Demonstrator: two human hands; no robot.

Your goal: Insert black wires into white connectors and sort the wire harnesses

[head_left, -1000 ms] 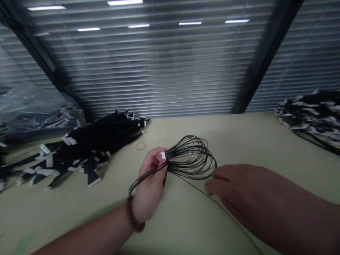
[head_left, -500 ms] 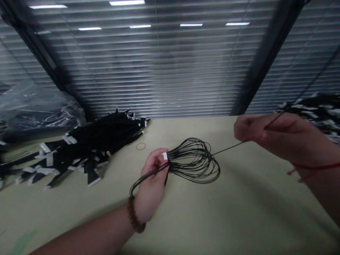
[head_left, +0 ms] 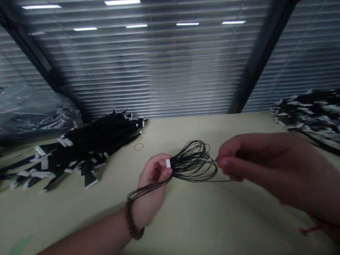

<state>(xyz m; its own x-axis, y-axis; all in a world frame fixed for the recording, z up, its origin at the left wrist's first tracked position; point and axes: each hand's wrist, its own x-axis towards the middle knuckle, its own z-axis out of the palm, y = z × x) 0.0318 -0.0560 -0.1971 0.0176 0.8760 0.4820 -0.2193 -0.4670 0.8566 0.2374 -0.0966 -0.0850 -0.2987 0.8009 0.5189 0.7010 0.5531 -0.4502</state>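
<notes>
My left hand (head_left: 154,180) is closed around a bundle of thin black wires (head_left: 192,161). A small white connector (head_left: 168,163) shows between its thumb and fingers. To the right of that hand the wires fan out in loops, and a few more loops bend back over the wrist. At the loops' right end my right hand (head_left: 255,166) pinches a black wire between thumb and fingertips. One strand (head_left: 220,181) runs from the loops to beneath the right hand; its far end is hidden.
On the left lies a heap of black wire harnesses with white connectors (head_left: 101,141), a clear plastic bag (head_left: 37,109) behind it. Near the heap is a yellow rubber band (head_left: 138,146). Another harness pile (head_left: 313,113) sits at the right. Blinds (head_left: 170,71) rise behind the table (head_left: 191,219).
My right hand has come left and down to the wire loops; the wire stretched taut up to the right is gone from view. My left hand keeps its hold, slightly lower.
</notes>
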